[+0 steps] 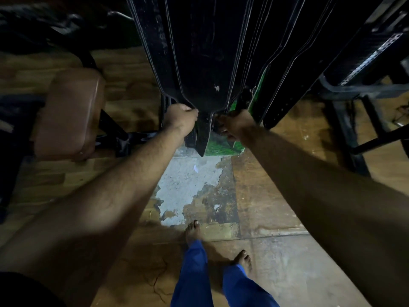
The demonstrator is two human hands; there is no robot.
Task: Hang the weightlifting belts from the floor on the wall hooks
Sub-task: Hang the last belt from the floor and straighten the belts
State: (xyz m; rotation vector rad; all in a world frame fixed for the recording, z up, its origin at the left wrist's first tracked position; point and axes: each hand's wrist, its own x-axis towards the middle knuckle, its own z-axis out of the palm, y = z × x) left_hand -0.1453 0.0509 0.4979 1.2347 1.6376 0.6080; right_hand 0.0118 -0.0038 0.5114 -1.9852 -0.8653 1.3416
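Between the curled fingers of both hands hangs the narrow end of a black weightlifting belt [199,69]. Left hand [180,120] grips its left edge; right hand [235,126] grips its right edge. More belts [287,69] hang just right.

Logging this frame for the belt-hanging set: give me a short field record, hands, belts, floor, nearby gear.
left hand: grips the lower edge of the black belts
right hand: grips the same bunch from the other side
belts: several black ones hanging side by side, narrow ends down
hooks: out of view
floor: wood pattern, worn patch below the belts
nearby: brown padded seat on the left
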